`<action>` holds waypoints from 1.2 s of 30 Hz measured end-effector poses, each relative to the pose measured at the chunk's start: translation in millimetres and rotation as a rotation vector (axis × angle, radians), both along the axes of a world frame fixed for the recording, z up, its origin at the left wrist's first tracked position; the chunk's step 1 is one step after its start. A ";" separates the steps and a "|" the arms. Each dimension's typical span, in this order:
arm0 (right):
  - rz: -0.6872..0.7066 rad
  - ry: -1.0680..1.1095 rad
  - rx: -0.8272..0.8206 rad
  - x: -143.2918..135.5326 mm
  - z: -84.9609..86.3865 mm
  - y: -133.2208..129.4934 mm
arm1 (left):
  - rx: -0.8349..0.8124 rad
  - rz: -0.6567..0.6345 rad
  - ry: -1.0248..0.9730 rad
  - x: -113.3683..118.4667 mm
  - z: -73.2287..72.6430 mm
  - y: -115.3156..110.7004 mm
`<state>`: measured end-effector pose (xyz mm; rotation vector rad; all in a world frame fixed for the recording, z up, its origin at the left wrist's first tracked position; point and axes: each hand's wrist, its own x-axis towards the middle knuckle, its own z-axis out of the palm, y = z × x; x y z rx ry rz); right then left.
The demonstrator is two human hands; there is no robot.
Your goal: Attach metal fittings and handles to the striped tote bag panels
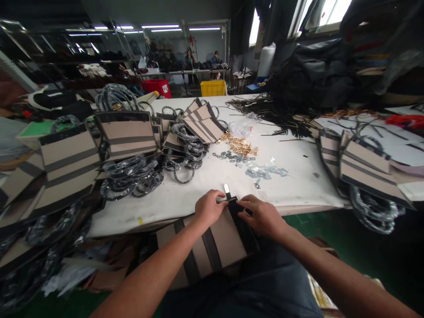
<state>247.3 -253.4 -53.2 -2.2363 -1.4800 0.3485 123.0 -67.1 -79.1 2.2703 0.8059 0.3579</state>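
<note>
A: Start at the fingertips. What are they doing?

B: The left hand (209,207) has its thumb and fingers pinched together on the top edge of the striped panel (230,240), next to a small pale sliver. The right hand (265,216) has its fingers curled at the dark border; I cannot tell whether they grip it or only touch it.

A: And the panel itself, how does it look?

B: Beige, crossed by dark grey stripes, with a wide black border along the side by the right hand. A short black strap (232,204) stands out from that border between the two hands, with a bright, round-ended silver tip (226,188).

A: Where is it?

B: At the near edge of the white table (212,194), tilted over the person's lap. The left forearm crosses in front of part of it.

A: What lies just beyond?

B: Flat silver pieces (265,171) scattered on the table, then a heap of gold-coloured fittings (241,145), with a clear plastic bag (243,126) beside it.

A: Further out?

B: Similar beige-and-dark panels (129,132) to the left, among plastic-wrapped handles (130,174); another stack (361,161) at the right; dark cords (285,119) behind. Past the table stand a red bin (157,87) and a yellow bin (212,88).
</note>
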 end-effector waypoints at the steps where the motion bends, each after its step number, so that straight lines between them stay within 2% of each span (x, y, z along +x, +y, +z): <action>1: 0.023 -0.029 -0.019 4.7 -7.3 4.4 | 0.032 0.018 -0.006 -4.4 -0.6 -5.0; 4: 0.065 -0.066 -0.017 12.2 -26.1 9.2 | 0.089 0.013 -0.019 -12.4 -5.4 -14.3; 6: 0.065 -0.039 -0.005 18.4 -31.2 10.2 | 0.093 -0.014 -0.017 -10.2 -7.7 -12.9; 12: 0.064 0.056 -0.056 42.7 -25.2 23.9 | 0.031 -0.118 0.068 16.2 -2.3 14.7; 15: 0.044 0.020 -0.082 43.5 -23.6 26.0 | 0.037 -0.123 0.066 18.1 -0.2 17.8; 18: 0.038 -0.014 -0.101 38.6 -22.6 23.8 | 0.130 -0.095 0.014 8.8 -0.4 6.4; 22: 0.039 -0.076 -0.125 33.1 -20.0 20.4 | 0.464 -0.166 -0.021 -11.4 -6.2 -20.7; 24: 0.060 -0.111 -0.130 31.6 -19.2 18.9 | 0.565 -0.208 -0.031 -21.4 -12.4 -33.2; 30: 0.096 -0.196 -0.139 28.2 -22.0 16.1 | 0.587 -0.218 -0.007 -34.9 -31.3 -46.4; 36: 0.115 -0.242 -0.164 25.7 -22.5 16.7 | 0.545 -0.213 0.005 -34.7 -29.1 -44.6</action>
